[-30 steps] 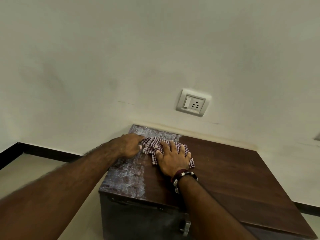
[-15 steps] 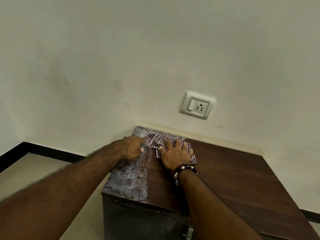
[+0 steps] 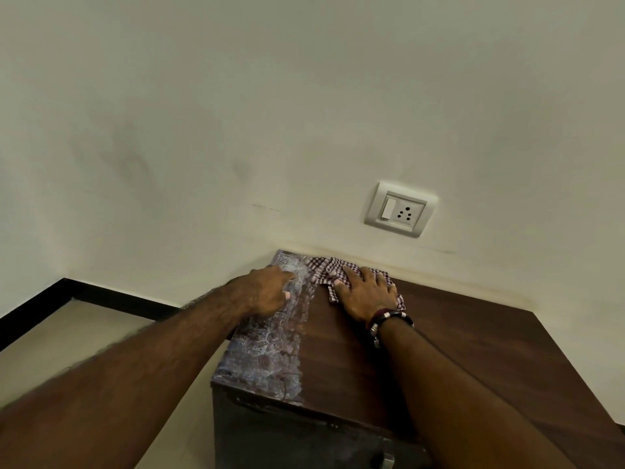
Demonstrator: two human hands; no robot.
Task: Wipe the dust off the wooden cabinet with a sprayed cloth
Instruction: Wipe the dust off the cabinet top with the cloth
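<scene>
A dark wooden cabinet (image 3: 473,350) stands against the wall. Its left strip carries a whitish dusty film (image 3: 270,350); the rest of the top is dark and bare. A red-and-white checked cloth (image 3: 324,270) lies bunched at the back edge by the wall. My right hand (image 3: 367,292) presses flat on the cloth with fingers spread. My left hand (image 3: 267,292) rests on the dusty strip at the cabinet's left edge, fingers curled, holding nothing. A beaded bracelet circles my right wrist.
A white switch and socket plate (image 3: 399,209) sits on the wall just above the cabinet's back edge. A black skirting (image 3: 67,296) runs along the floor at left. A metal handle (image 3: 385,460) shows on the cabinet's front.
My right hand has pushed the cloth away from me to the back edge by the wall. My left hand stays on the dusty left strip.
</scene>
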